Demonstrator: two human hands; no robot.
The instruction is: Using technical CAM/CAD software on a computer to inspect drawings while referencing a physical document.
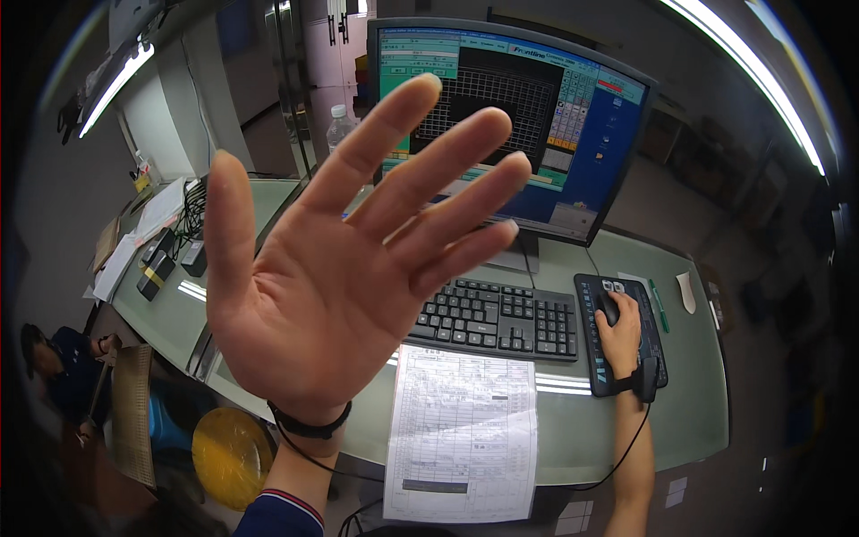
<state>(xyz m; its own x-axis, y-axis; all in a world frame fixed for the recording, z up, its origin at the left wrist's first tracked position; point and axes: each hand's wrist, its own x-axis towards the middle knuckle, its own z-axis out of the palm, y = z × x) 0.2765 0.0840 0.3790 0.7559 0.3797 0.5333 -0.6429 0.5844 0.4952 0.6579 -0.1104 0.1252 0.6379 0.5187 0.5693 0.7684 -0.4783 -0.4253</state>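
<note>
My left hand (pixel 331 268) is raised close to the camera, palm facing me, its fingers spread and nothing in them. It hides part of the monitor (pixel 586 170) and the left end of the black keyboard (pixel 501 322). A dark band circles the left wrist. On the right, my right hand (pixel 624 336) rests over a black computer mouse (pixel 609 309), fingers curved around it. The mouse sits on a dark mouse pad (pixel 658 349). A black device with a cable is strapped to the right wrist. Below the keyboard lies a printed form sheet (pixel 461 438).
A green pen (pixel 659 309) and a small white object (pixel 686 293) lie right of the pad. Behind my left hand stands a clear bottle (pixel 337 123). Black adapters (pixel 157 273) and papers sit at the left. A yellow stool (pixel 231 458) and another person (pixel 70 371) are at lower left.
</note>
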